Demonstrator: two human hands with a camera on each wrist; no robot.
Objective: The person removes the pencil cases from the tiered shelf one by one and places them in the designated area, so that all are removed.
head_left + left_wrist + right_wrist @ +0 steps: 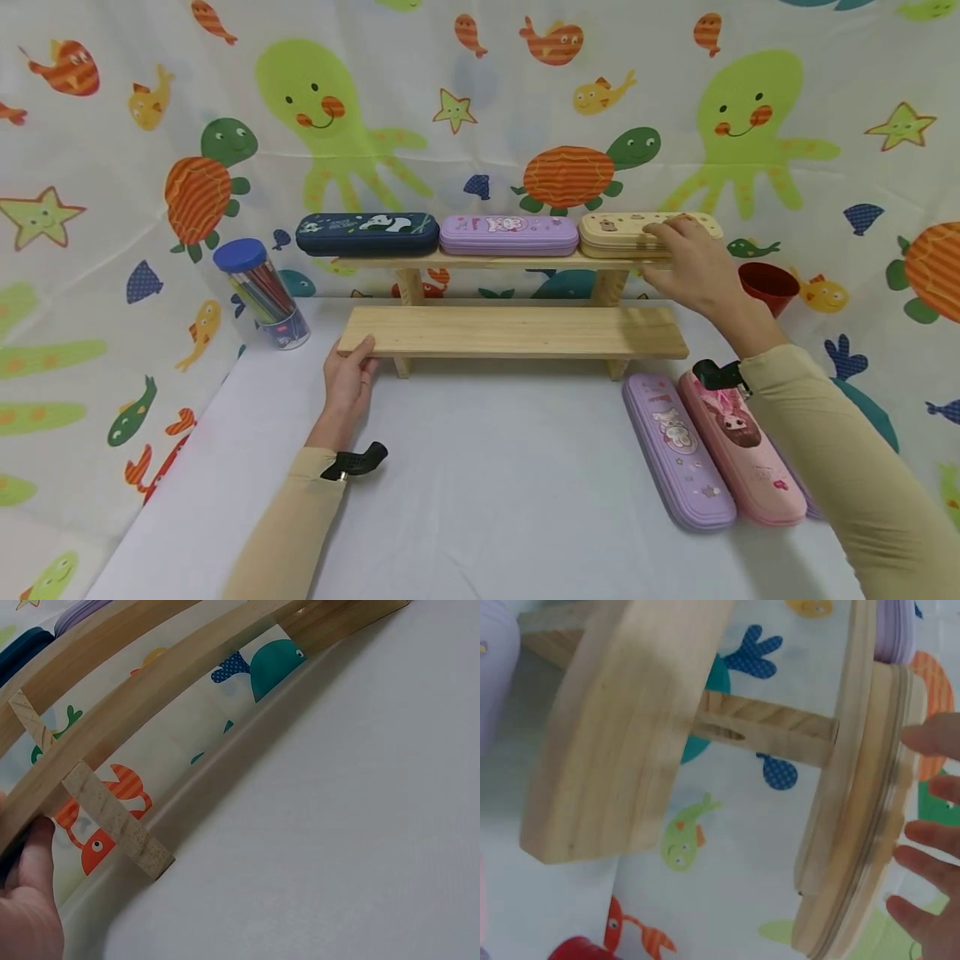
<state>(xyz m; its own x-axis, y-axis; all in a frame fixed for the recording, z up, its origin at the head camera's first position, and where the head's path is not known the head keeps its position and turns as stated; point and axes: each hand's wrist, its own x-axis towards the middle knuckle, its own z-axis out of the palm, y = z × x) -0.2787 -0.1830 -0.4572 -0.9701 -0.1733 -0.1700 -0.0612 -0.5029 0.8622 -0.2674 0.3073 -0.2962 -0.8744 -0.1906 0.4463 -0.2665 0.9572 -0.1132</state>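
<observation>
My left hand (350, 383) grips the left front corner of the lower board of a two-tier wooden shelf (517, 332). In the left wrist view, part of that hand (30, 900) shows against the board's edge. My right hand (701, 271) is at the cream pencil case (615, 233) on the upper tier's right end. In the right wrist view its fingers (930, 832) are spread, with tips at the case's side. Left of the cream case, a purple pencil case (510, 237) and a dark blue panda pencil case (367, 235) lie in a row on the same tier.
A purple pencil case (678, 454) and a pink one (750, 467) lie on the table at right, another partly hidden beside them. A red cup (768, 283) stands behind my right wrist. At left stands a blue-lidded tub of coloured pens (262, 292). A sea-animal cloth hangs behind.
</observation>
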